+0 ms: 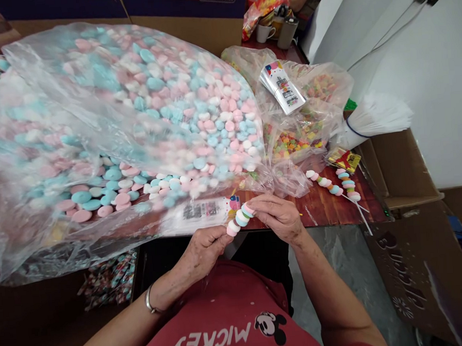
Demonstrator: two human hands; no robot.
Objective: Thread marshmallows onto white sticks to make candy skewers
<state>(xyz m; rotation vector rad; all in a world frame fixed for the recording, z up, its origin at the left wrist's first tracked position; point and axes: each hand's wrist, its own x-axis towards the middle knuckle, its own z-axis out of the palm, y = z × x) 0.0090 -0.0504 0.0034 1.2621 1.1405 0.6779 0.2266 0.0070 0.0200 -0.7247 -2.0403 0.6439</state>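
The scene is viewed from a single head-worn camera, aimed forward and steeply downward. The hands are seen close below, with the table (325,207) edge just beyond them.

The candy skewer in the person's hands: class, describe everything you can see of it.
The candy skewer is a short row of round, flat candies in pink, white, blue and green, matte and chalky-looking, stacked face to face. It lies tilted, lower left to upper right, above the table's near edge. The left hand pinches its lower end; the right hand grips its upper end. The stick itself is hidden.
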